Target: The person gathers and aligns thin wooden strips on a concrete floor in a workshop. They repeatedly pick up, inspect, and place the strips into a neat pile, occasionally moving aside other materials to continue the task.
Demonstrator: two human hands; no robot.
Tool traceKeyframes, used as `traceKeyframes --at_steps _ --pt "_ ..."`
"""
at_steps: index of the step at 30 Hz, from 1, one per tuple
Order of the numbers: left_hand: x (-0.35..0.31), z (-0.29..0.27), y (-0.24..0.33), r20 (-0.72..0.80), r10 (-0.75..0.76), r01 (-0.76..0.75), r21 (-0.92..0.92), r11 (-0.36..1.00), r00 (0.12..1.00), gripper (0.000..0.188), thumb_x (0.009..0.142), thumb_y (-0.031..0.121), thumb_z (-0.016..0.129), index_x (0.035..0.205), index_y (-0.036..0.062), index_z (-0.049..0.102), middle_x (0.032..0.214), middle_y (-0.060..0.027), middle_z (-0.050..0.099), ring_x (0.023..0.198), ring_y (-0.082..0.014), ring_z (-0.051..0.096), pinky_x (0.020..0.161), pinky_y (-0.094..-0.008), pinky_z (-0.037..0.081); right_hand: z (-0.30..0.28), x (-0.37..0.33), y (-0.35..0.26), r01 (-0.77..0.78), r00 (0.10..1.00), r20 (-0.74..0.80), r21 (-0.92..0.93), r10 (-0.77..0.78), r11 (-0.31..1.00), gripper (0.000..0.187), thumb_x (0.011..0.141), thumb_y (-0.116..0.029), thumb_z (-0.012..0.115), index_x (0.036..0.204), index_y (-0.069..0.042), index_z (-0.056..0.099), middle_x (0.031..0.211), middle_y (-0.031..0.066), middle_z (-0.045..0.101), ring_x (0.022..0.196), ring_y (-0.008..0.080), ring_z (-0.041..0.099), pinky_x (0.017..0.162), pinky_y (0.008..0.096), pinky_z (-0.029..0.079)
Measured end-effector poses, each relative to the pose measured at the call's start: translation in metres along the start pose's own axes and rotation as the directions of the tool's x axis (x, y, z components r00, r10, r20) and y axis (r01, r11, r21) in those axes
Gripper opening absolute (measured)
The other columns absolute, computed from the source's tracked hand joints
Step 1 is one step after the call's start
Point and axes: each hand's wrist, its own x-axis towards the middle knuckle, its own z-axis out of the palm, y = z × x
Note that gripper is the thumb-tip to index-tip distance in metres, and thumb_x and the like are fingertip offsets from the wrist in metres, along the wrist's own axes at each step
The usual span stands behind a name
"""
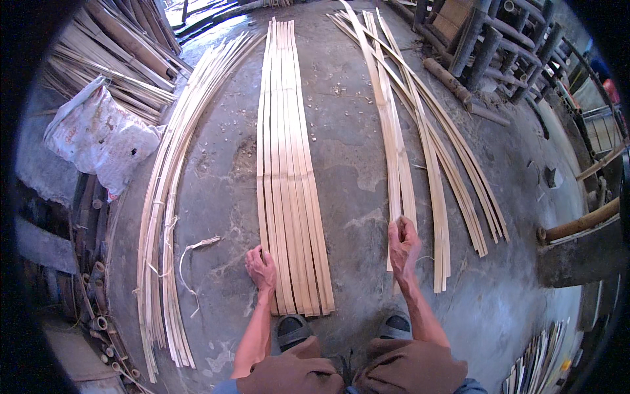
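A flat row of pale bamboo strips [289, 197] lies side by side on the floor in front of me, reaching away from my feet. My left hand [261, 268] rests against the near left edge of that row, its fingers bent and apart with nothing visibly gripped. To the right, my right hand [405, 244] is closed in a pinch on the near end of a long bamboo strip [404, 177]. Another strip lies beside it, and its near end shows just left of my hand. How many strips the pinch takes in is hidden by the fingers.
Crossed bamboo strips [438, 197] spread farther right; a curved bundle [161, 217] lies at left. A curled shaving [190, 249] sits between bundle and row. Around them are a white sack [98, 134], a dark pole frame [489, 52] and a wooden bench [577, 246].
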Motion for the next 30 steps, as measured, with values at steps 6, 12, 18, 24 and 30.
traceKeyframes --at_steps 6,12,18,24,30 --pt "0.002 0.001 0.002 0.046 -0.030 0.032 -0.040 0.999 0.998 0.030 0.087 0.018 0.060 0.115 0.0095 0.058 0.112 -0.0128 0.057 0.109 -0.0333 0.055 0.094 -0.0484 0.042 0.016 0.033 0.036 0.124 0.992 -0.024 0.022 -0.123 0.992 0.047 0.098 -0.022 0.062 0.138 0.001 0.052 0.076 -0.0010 0.055 0.071 0.0102 0.049 0.065 0.0263 0.045" --pt "0.003 0.000 -0.005 0.053 -0.019 0.019 -0.001 1.000 0.998 0.029 0.088 0.019 0.059 0.115 0.0089 0.058 0.111 -0.0126 0.057 0.109 -0.0334 0.055 0.094 -0.0486 0.042 0.030 0.067 0.061 0.025 1.000 0.001 -0.147 -0.026 0.989 0.042 0.097 -0.022 0.060 0.134 -0.001 0.055 0.067 0.0149 0.055 0.064 0.0135 0.051 0.060 0.0313 0.045" --pt "0.001 0.000 0.009 0.095 -0.075 0.074 0.018 0.997 0.993 0.029 0.088 0.019 0.058 0.115 0.0079 0.058 0.111 -0.0125 0.057 0.108 -0.0336 0.055 0.093 -0.0486 0.042 0.032 0.081 0.108 0.053 0.998 -0.026 -0.245 -0.062 0.968 0.041 0.098 -0.026 0.056 0.129 0.001 0.058 0.071 0.0215 0.059 0.066 0.0313 0.060 0.064 0.0414 0.047" --pt "0.001 -0.005 0.006 0.068 -0.066 0.064 0.023 0.998 0.996 0.029 0.088 0.020 0.059 0.115 0.0091 0.058 0.111 -0.0120 0.058 0.109 -0.0331 0.055 0.093 -0.0481 0.043 0.041 0.048 0.110 0.332 0.915 -0.018 -0.531 -0.402 0.780 0.038 0.095 -0.022 0.057 0.128 -0.003 0.058 0.080 0.0193 0.061 0.076 0.0383 0.061 0.069 0.0475 0.049" --pt "0.004 -0.002 0.004 0.058 -0.024 0.020 0.062 0.998 0.998 0.030 0.087 0.021 0.060 0.115 0.0098 0.058 0.113 -0.0119 0.058 0.111 -0.0331 0.054 0.094 -0.0484 0.042 0.110 -0.038 0.091 0.468 0.810 0.535 -0.346 -0.239 0.813 0.052 0.093 -0.028 0.059 0.137 -0.004 0.048 0.093 0.0154 0.065 0.088 0.0339 0.064 0.082 0.0514 0.048"
